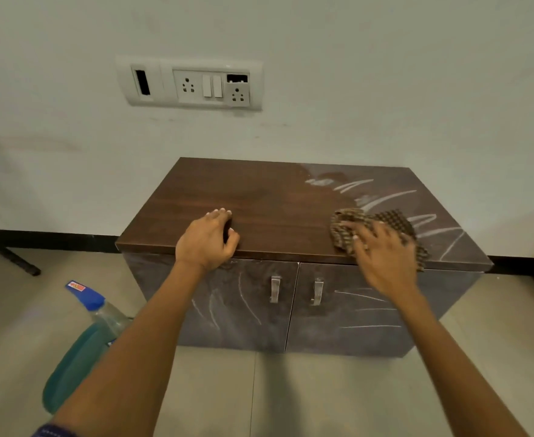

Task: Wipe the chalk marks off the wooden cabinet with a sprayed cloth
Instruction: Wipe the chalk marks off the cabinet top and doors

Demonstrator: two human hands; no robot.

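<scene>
A low wooden cabinet (268, 197) stands against a pale wall in the middle of the frame, with two doors and a pair of metal handles (295, 290) at the centre of its front. The left half of its top is dark and clean; the right half carries white chalk marks (382, 198), and more chalk strokes run across both doors.

The right hand (382, 257) lies flat with fingers spread on a brown checked cloth (382, 225), pressing it onto the cabinet top near the front right edge, just beside the chalk strokes. Part of the cloth hangs slightly over the front edge. The left hand (208, 239) rests on the front edge of the top at centre left, fingers curled down against the wood, holding nothing. The two hands are well apart.

On the tiled floor at the lower left of the frame, a spray bottle (79, 345) with blue liquid and a blue nozzle lies partly hidden behind the left forearm. A white switch and socket panel (190, 85) sits on the wall in the upper left of the frame.
</scene>
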